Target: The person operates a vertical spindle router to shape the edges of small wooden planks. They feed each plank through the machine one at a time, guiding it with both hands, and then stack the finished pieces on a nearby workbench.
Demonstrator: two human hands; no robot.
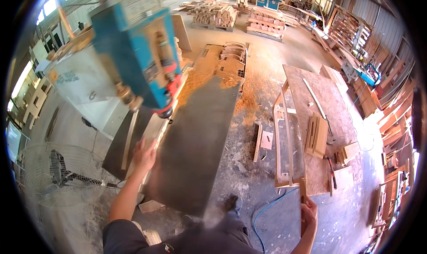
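Dark surface point(198, 143) has sawdust point(198, 79) at its far end | blue drilling head point(133, 54) blocks the view behind | brown surface point(331, 105) at right carries stacked boards point(316, 135) | right hand point(310, 211) fingers grip wooden piece point(303, 195) by its near edge | left hand point(144, 155) touches pale fence point(156, 127), finger grip unclear

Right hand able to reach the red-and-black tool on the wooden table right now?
Probably yes: the red-and-black tool lies close to the near edge of the table, nothing visibly blocking it. But the right hand appears to hold a wooden strip.
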